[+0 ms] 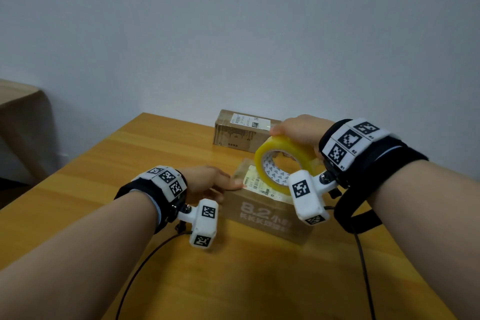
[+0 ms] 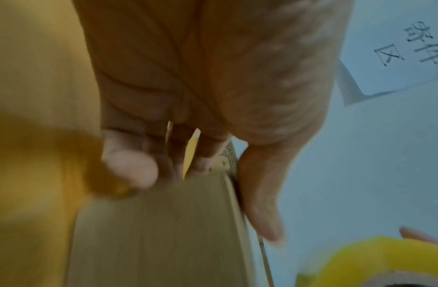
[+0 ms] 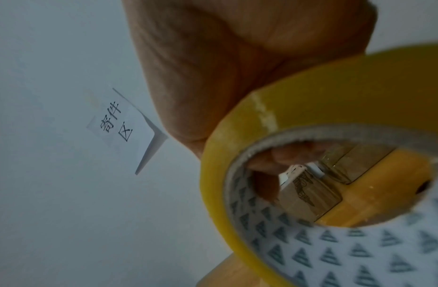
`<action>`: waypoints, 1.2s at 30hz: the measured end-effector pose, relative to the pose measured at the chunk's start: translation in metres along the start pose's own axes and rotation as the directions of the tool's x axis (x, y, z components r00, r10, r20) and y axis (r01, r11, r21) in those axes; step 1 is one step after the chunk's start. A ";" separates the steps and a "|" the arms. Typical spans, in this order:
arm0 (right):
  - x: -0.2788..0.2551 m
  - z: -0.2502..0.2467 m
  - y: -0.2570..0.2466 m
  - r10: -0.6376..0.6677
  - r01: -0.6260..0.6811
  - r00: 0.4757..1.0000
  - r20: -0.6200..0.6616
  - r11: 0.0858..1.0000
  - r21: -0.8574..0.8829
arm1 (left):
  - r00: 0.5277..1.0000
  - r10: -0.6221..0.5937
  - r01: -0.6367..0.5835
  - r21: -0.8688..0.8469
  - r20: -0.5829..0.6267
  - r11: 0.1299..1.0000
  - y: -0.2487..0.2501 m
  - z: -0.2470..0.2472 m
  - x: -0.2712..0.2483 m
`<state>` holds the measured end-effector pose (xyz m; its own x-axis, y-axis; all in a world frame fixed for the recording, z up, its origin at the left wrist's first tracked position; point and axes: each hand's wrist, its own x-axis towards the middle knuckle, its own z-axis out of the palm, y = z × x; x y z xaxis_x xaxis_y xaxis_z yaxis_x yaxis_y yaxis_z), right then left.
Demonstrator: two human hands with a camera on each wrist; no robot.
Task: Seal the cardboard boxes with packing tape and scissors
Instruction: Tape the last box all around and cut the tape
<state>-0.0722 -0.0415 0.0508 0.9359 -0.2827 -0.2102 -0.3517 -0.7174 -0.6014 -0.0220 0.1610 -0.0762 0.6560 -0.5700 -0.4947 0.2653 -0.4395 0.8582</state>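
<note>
A near cardboard box (image 1: pixel 265 213) with a white label on top lies on the wooden table (image 1: pixel 130 163). My left hand (image 1: pixel 207 182) rests at its left end. The thumb (image 2: pixel 262 213) lies flat along the top edge and the fingers (image 2: pixel 129 165) sit against the end face of that near box (image 2: pixel 163 233). My right hand (image 1: pixel 298 132) grips a yellow packing tape roll (image 1: pixel 283 163) just above the box's top, fingers curled over the rim of the tape roll (image 3: pixel 335 116). A second, far box (image 1: pixel 244 130) stands behind. No scissors are in view.
A white wall (image 1: pixel 259 47) rises right behind the table, with a paper note (image 3: pixel 119 122) stuck on it. A beige chair or stool (image 1: pixel 23 117) stands off the table's left side. Thin black cables (image 1: pixel 145 262) trail from both wrist cameras over the table's near part.
</note>
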 end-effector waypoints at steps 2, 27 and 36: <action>-0.001 0.003 0.001 -0.005 0.005 0.999 -0.045 1.000 0.003 | 0.997 0.032 -0.025 -0.095 0.074 0.995 -0.001 -0.005 -0.004; -0.008 0.036 0.017 0.004 0.057 0.971 -0.237 0.966 0.252 | 0.944 0.276 -0.308 -0.183 -0.180 0.934 -0.013 0.017 0.015; -0.004 0.038 0.017 -0.045 0.095 0.971 -0.236 0.975 0.203 | 0.972 0.170 -0.202 -0.210 -0.159 0.957 -0.014 0.013 0.014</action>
<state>-0.0816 -0.0282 0.0120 0.9198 -0.3924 0.0052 -0.2502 -0.5966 -0.7626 -0.0258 0.1502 -0.0967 0.7956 -0.5184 -0.3134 0.2701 -0.1596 0.9495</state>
